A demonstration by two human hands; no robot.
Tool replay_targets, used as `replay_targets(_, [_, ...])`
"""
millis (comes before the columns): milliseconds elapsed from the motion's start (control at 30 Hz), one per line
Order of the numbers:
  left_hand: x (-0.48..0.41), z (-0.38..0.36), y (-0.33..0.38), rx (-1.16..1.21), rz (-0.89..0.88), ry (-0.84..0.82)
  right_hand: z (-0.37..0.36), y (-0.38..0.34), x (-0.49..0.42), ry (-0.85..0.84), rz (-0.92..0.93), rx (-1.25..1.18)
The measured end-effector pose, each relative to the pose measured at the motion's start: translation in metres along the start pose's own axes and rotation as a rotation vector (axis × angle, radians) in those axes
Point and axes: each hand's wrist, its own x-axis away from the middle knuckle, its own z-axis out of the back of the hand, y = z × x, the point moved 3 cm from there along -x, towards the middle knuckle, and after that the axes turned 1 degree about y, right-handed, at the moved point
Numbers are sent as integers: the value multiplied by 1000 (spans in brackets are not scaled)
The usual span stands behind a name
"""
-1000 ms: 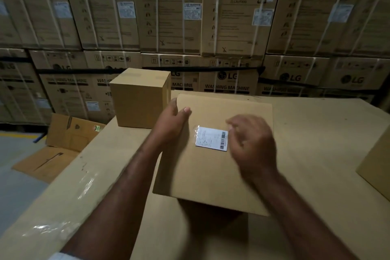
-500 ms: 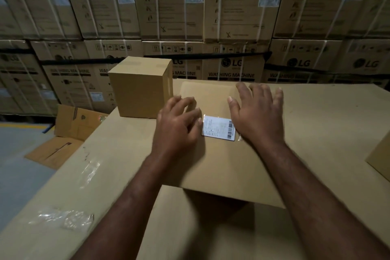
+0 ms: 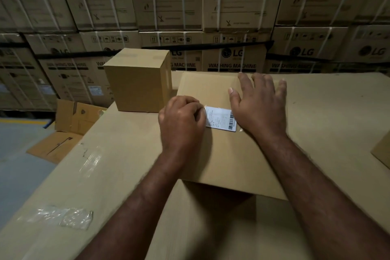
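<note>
Label [image 3: 221, 119] lies flat on top of big box [image 3: 223, 154], roughly mid-top, a bit toward the far half. Its long axis runs left to right across the view and dips slightly at the right end. The barcode is at the right end and the print lines at the left. Clear film shows round the label edges.

Left grip [image 3: 182, 120] has its fingers curled, knuckles up, sitting on the label's left end and covering that edge. The fingertips are hidden, so I can't tell if it pinches anything. Right grip [image 3: 260, 107] is open, palm flat on the box top with fingers spread toward the far edge, and its heel is just beside the barcode end.

The big box sits on the bench [image 3: 327, 112], near edge toward the camera, turned slightly. Small box [image 3: 139, 82] stands upright just beside its far-left corner. The bench top is covered in brown cardboard, with a crumpled clear plastic scrap [image 3: 65, 216] near the left front. Another box corner [image 3: 382, 152] shows at the right edge.

The room is a dim warehouse. A wall of strapped washing machine cartons [image 3: 232, 6] stands behind, and flattened cardboard [image 3: 63, 133] lies on the grey floor [image 3: 12, 154] at left.
</note>
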Motion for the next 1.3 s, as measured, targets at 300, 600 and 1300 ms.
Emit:
replay_targets(300, [-3,-8,1,41,14,-12,1,10,-2,3,-31,-165])
replay_targets(600, [-5,-6,8,73,-35,-123,6,14,-4,31,-77,-405])
replay_targets(1300, [-46,-38,3,690,366,-201,-32,34,-9,-393,-278,-863])
